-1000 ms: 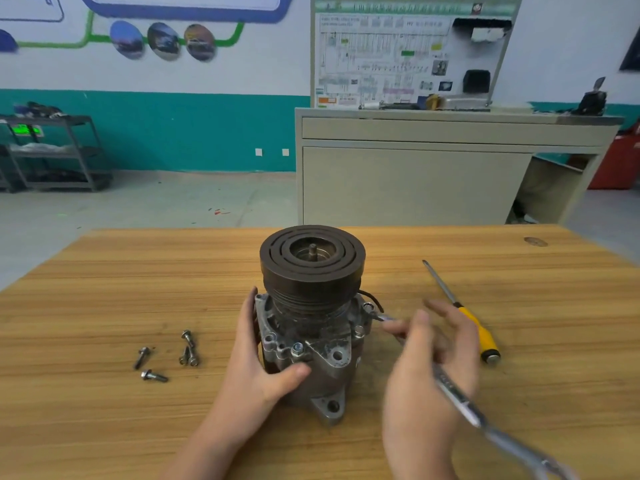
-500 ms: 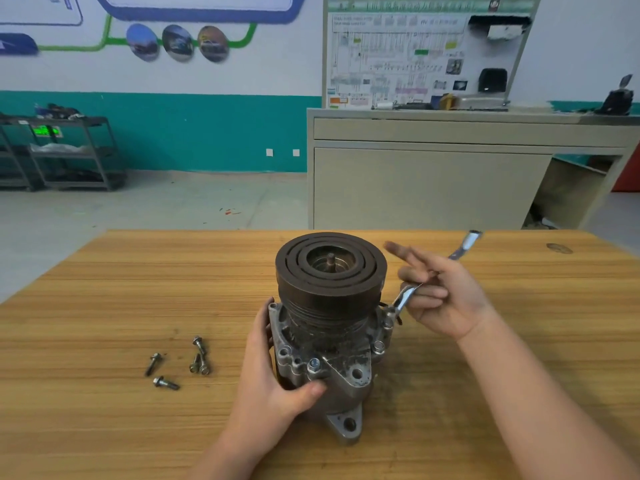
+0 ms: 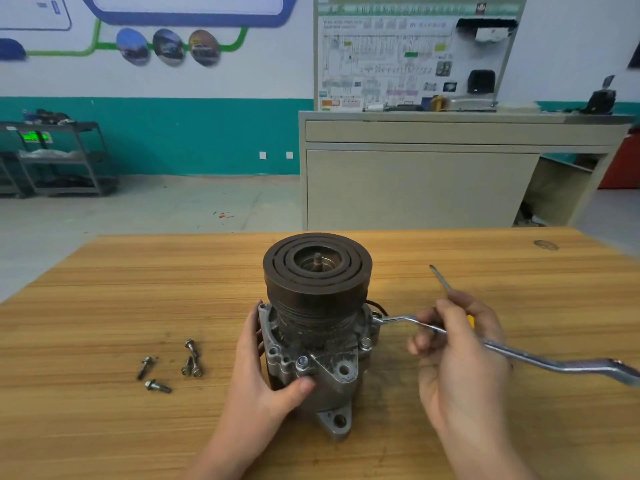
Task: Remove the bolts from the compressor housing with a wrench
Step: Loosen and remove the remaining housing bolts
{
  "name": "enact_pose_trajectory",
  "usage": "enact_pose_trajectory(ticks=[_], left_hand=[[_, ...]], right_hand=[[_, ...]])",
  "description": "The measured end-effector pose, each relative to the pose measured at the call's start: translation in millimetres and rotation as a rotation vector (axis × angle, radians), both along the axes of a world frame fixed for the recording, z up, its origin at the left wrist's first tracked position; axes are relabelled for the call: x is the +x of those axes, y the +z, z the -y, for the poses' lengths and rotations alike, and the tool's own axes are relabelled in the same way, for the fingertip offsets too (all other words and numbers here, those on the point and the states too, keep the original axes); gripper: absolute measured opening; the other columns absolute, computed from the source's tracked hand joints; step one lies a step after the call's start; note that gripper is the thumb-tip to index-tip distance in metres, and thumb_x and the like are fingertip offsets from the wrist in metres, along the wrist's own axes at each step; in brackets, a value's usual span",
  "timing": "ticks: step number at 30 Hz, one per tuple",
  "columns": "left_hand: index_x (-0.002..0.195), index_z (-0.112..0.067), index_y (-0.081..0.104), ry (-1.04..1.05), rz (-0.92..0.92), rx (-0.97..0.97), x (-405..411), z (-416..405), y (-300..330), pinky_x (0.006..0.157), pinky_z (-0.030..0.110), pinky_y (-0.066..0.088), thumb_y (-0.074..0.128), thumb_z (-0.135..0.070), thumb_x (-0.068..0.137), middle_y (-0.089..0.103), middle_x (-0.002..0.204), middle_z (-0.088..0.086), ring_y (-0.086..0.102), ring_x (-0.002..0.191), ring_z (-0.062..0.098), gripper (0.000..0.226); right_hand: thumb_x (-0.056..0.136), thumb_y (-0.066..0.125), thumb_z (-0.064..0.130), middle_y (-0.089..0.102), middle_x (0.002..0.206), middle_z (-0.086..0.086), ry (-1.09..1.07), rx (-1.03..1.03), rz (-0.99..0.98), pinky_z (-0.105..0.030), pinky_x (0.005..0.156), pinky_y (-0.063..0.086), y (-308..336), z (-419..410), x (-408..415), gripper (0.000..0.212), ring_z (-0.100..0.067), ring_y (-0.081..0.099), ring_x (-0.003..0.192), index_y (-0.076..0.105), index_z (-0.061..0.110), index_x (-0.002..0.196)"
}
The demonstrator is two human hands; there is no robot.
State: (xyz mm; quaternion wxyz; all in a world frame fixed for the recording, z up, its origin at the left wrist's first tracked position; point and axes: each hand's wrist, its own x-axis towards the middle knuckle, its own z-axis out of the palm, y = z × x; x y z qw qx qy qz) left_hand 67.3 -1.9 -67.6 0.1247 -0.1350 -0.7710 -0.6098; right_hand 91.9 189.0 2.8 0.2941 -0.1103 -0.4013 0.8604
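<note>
Five loose steel bolts (image 3: 169, 365) sit toward the wooden worktop's (image 3: 104, 306) left edge, teal/white workshop w/ a beige cabinet (image 3: 415, 181) behind; chart text too blurry to read. Grey aluminium compressor housing (image 3: 311, 362) mid-worktop, left hand (image 3: 263, 379) gripping it. Right hand (image 3: 457, 358) pinches the long silver wrench (image 3: 519, 355), which has swung from the far side to point right vs 0.5 s ago.

The compressor (image 3: 313, 327) stands upright in the middle of the worktop (image 3: 104, 427), near its front edge. Loose bolts (image 3: 166, 365) lie on the worktop to its left. The left hand (image 3: 263, 379) is against its left side. The wrench (image 3: 485, 344) reaches out from its right side, passing through the right hand (image 3: 457, 362). A screwdriver (image 3: 441, 280) lies behind that hand.
</note>
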Motion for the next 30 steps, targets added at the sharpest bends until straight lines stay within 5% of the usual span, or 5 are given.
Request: enact_pose_trajectory(ticks=[10,15,21,26,30], left_hand=[[0.142,-0.052,0.006,-0.028,0.011,0.001,1,0,-3,0.088,-0.005,0.031,0.067,-0.088,0.037,0.027,0.129,-0.054,0.03,0.123,-0.025,0.126],[0.14,-0.049,0.004,-0.009,0.008,-0.013,-6,-2,-2,0.092,0.001,0.033,0.066,-0.09,0.03,0.027,0.14,-0.034,0.032,0.124,-0.021,0.133],[0.135,-0.053,0.003,-0.029,0.013,-0.022,-6,-3,1,0.094,-0.002,0.028,0.062,-0.092,0.031,0.022,0.142,-0.031,0.027,0.126,-0.022,0.126],[0.136,-0.053,0.002,-0.057,0.02,-0.015,-6,-1,-2,0.098,0.006,0.029,0.065,-0.089,0.033,0.024,0.144,-0.028,0.029,0.13,-0.015,0.126],[0.132,-0.059,0.003,-0.073,0.001,0.003,-5,-1,-2,0.094,-0.001,0.029,0.066,-0.088,0.036,0.025,0.136,-0.043,0.029,0.128,-0.018,0.119]], right_hand=[[0.081,0.048,0.015,0.06,0.05,-0.003,-0.218,0.363,-0.061,-0.013,0.042,0.038,-12,12,0,0.02,-0.005,0.053,0.042,0.059,0.03,0.074],[0.084,0.039,0.005,0.037,0.037,0.002,0.398,0.135,-0.035,-0.02,0.04,0.016,3,-27,-68,0.033,-0.009,0.027,0.03,0.066,0.012,0.066],[0.093,0.043,0.014,0.036,0.04,0.007,0.903,0.19,0.196,-0.015,0.031,0.024,16,-34,-107,0.033,-0.006,0.028,0.027,0.072,0.012,0.078],[0.088,0.059,0.028,0.048,0.045,0.005,0.579,-0.105,0.046,-0.013,0.029,0.033,34,-44,-80,0.024,-0.003,0.038,0.028,0.065,0.011,0.072],[0.082,0.063,0.028,0.058,0.051,-0.001,0.275,0.089,-0.077,-0.017,0.037,0.042,18,-34,-36,0.026,-0.01,0.05,0.036,0.067,0.019,0.058]])
